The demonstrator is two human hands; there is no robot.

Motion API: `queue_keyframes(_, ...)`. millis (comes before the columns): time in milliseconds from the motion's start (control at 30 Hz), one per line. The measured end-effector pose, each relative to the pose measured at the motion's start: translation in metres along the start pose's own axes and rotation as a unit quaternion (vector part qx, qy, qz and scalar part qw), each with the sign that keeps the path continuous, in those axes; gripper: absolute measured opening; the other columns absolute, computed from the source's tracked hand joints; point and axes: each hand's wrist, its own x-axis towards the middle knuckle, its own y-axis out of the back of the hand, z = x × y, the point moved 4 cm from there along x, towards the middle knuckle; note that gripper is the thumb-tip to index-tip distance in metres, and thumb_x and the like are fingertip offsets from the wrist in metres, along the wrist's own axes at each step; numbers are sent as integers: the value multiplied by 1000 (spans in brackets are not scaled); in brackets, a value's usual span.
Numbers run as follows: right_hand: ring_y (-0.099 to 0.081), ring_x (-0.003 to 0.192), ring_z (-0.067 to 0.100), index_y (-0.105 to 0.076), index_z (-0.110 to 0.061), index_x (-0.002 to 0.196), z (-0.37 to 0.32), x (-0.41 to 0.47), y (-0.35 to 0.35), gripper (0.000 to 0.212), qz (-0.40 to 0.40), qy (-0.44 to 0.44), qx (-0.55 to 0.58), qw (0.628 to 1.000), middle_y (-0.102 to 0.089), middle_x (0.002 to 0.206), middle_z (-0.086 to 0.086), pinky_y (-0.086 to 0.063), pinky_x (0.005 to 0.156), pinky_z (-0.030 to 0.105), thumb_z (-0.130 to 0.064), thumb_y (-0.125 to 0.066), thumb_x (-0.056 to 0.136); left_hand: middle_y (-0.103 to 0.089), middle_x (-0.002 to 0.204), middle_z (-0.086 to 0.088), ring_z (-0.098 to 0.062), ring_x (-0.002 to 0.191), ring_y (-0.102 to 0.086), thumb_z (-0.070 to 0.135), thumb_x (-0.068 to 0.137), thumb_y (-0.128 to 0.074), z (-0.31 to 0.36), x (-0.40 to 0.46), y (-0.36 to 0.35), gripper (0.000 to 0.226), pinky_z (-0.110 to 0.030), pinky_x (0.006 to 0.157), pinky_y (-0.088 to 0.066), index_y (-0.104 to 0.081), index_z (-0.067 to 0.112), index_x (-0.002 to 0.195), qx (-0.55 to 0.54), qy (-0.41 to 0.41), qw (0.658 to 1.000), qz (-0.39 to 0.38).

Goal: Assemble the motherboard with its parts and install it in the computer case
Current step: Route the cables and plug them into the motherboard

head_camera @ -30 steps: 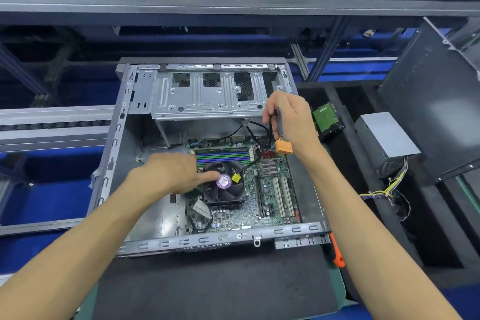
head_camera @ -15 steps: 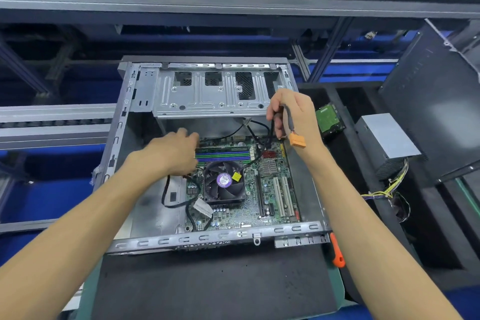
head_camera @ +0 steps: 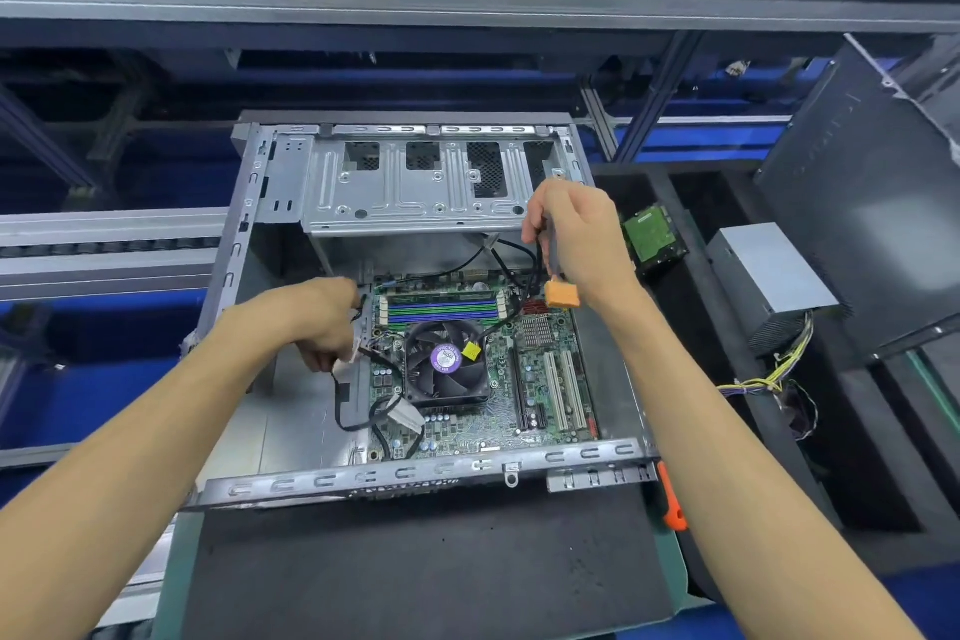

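Conveyor rail — runs along the far left, beside the computer case, which lies open on its side on a black mat.

Your left hand — inside the case at the motherboard's left edge, fingers curled around a black cable with a pale connector.

Motherboard — seated flat on the case floor, right of centre. CPU cooler fan with a purple hub label sits mid-board; RAM slots lie just behind it, white expansion slots to its right.

Your right hand — raised above the board's rear right corner, fingers closed on a cable from which an orange connector hangs.

Orange-handled tool — at the case's front right corner.

Hard drive — green board up, in a black tray just right of the case.

Power supply — grey box further right, yellow and black wires trailing.
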Motion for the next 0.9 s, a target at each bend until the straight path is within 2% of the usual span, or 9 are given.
queue_keyframes(100,-47,44,3,-63,-13,60,-1,-3,-6,34,-63,-2,-43,997,-61,57,4,-35,46,18,-11,-46,89,-74,72,-8,-21,65,-72,1,90,-61,3,-12,12,56,-31,67,-60,-49,14,143,74,-38,995,59)
queue_keyframes(200,-54,50,5,-64,-21,56,-1,-8,-21,37,-146,-13,-81,986,-63,53,-7,-40,50,17,-8,-49,88,-68,75,5,-18,77,-68,6,83,-58,4,-29,27,40,-30,75,-55,-67,29,115,126,-65,980,142)
queue_keyframes(333,-40,42,5,-70,-23,61,1,-22,-38,35,-253,-26,-118,960,-63,51,-9,-34,45,20,-12,-52,88,-66,91,4,-23,86,-63,16,86,-56,8,-49,39,19,-34,78,-52,-58,34,82,112,-102,963,223)
queue_keyframes(400,-43,42,7,-74,-26,71,1,-29,-44,30,-281,-17,-136,950,-67,59,-8,-41,49,24,-15,-53,89,-66,86,6,-19,80,-65,16,91,-58,11,-53,38,18,-31,71,-50,-59,32,84,67,-148,965,207)
queue_keyframes(500,-52,53,10,-71,-32,102,-3,-29,-45,19,-245,6,-130,961,-71,105,-6,-54,65,32,-20,-59,94,-66,74,4,-12,60,-67,12,94,-59,16,-62,36,15,-30,61,-52,-62,26,88,-79,-223,958,165)
queue_keyframes(533,-56,57,11,-69,-31,110,-4,-27,-45,18,-233,7,-113,966,-68,109,-8,-55,65,30,-23,-61,96,-67,75,3,-12,57,-64,13,94,-60,18,-65,38,13,-31,59,-52,-63,25,89,-111,-242,949,169)
queue_keyframes(667,-55,53,8,-67,-24,120,-9,-29,-47,25,-269,-58,63,959,-69,86,-1,-37,38,17,-34,-52,104,-67,74,-1,-7,54,-54,9,96,-60,29,-70,39,7,-17,54,-43,-63,15,95,-213,-284,919,173)
queue_keyframes(767,-57,55,15,-71,-23,119,-17,-31,-44,24,-275,-54,203,938,-71,86,7,-40,40,19,-27,-54,102,-63,68,-5,-16,55,-51,-1,99,-50,37,-70,37,9,-23,53,-43,-55,7,97,-333,-300,889,94)
queue_keyframes(900,-65,65,18,-77,-20,107,-30,-30,-40,17,-261,-19,280,923,-74,90,5,-48,46,22,-19,-66,94,-65,75,-11,-19,67,-56,5,100,-51,39,-70,41,8,-23,62,-47,-55,12,100,-431,-324,842,25)
